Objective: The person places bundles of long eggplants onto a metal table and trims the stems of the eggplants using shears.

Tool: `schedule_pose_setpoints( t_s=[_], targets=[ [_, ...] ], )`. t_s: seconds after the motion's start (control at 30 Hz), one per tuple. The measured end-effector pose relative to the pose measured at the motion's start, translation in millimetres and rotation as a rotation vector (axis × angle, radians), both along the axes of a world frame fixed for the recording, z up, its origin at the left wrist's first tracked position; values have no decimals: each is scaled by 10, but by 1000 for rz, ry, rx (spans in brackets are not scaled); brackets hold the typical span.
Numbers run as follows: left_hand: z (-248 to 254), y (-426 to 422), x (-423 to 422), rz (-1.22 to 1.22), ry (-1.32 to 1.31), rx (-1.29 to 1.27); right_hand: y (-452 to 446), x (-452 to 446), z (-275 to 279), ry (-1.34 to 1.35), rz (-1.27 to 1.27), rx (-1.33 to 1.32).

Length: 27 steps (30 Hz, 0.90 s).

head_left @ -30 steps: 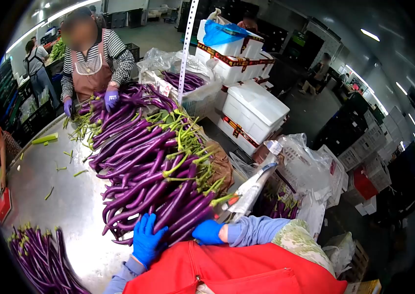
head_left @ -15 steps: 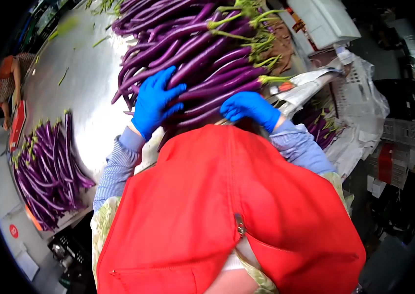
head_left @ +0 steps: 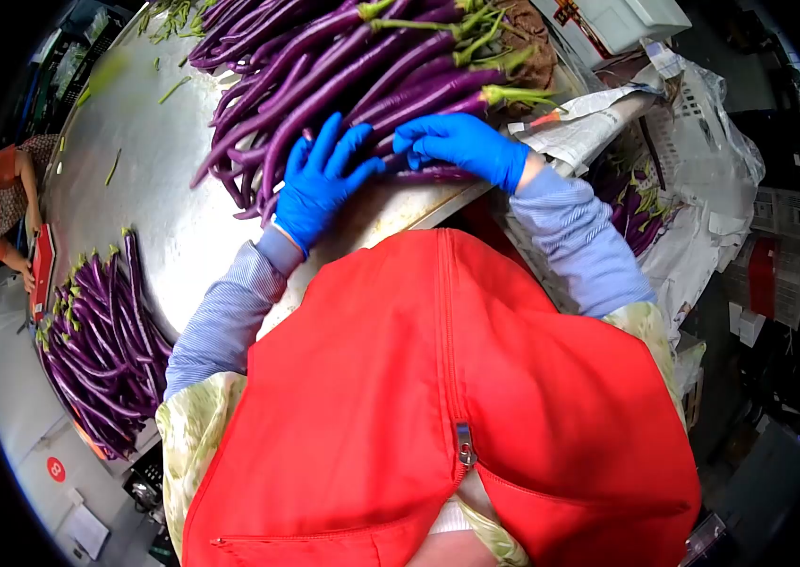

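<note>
A large pile of long purple eggplants (head_left: 324, 80) lies across the metal table in front of me, green stems mostly to the right. My left hand (head_left: 321, 187), in a blue glove, rests at the pile's near side, fingers spread over the eggplants. To its right, my right hand (head_left: 468, 149), also gloved in blue, has its fingers bent around the nearest eggplant (head_left: 433, 174), close to the stem ends. The palm and part of that eggplant are hidden.
The metal table (head_left: 173, 198) carries a second bunch of eggplants (head_left: 107, 340) at the left. Paper and plastic wrapping (head_left: 702, 180) hang at the right, beside a white box (head_left: 612, 24) and more eggplants (head_left: 639, 208). Another person's arm (head_left: 26, 189) shows at far left.
Both hands have moved forward, away from my body, and the near eggplants now lie farther from the table's front edge. My right hand has come closer to my left.
</note>
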<state>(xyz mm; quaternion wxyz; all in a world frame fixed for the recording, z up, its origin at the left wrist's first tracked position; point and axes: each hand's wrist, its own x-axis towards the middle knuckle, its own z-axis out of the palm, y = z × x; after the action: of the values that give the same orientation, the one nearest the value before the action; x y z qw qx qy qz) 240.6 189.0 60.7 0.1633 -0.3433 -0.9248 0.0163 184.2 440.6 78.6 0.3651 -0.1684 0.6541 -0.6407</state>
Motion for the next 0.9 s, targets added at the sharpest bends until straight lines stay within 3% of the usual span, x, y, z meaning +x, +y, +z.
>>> schedule_pose_setpoints(
  t_s=[0.1,0.17,0.2,0.23,0.3,0.33,0.37,0.4,0.43,0.5,0.67,0.7,0.77,0.8,0.87,0.9],
  targets=[
    [12,-139,-113,9,57,-57,-45,-155,71,144,19,83],
    [42,-154,-85,-53,-23,-11,9,-86,191,200,13,389],
    [126,-142,-26,-91,-64,42,84,-23,82,574,84,476],
    [242,-182,16,-146,-185,100,163,73,-48,736,140,484],
    [510,-379,45,-216,-266,453,193,291,-130,995,287,839],
    [662,-539,93,-101,-208,537,183,339,-206,997,256,896],
    [620,-678,174,32,-205,882,172,361,-298,994,223,953],
    [635,-800,306,279,-71,1012,171,330,-393,1131,238,966],
    [623,-915,428,470,47,998,155,271,-375,1172,226,944],
    [719,-893,685,432,145,691,155,126,-266,1252,185,917],
    [743,242,523,-357,-337,627,155,-76,-504,1320,105,836],
    [520,359,448,-520,-588,564,159,-50,-529,1335,94,860],
    [-43,458,280,-397,-659,650,185,8,-410,1231,190,898],
    [-125,494,260,-200,-722,744,196,65,-292,1240,150,801],
    [145,615,182,51,-1065,702,285,145,119,1174,38,606],
    [13,653,187,-265,-649,458,415,283,406,1083,-57,534]
  ],
)
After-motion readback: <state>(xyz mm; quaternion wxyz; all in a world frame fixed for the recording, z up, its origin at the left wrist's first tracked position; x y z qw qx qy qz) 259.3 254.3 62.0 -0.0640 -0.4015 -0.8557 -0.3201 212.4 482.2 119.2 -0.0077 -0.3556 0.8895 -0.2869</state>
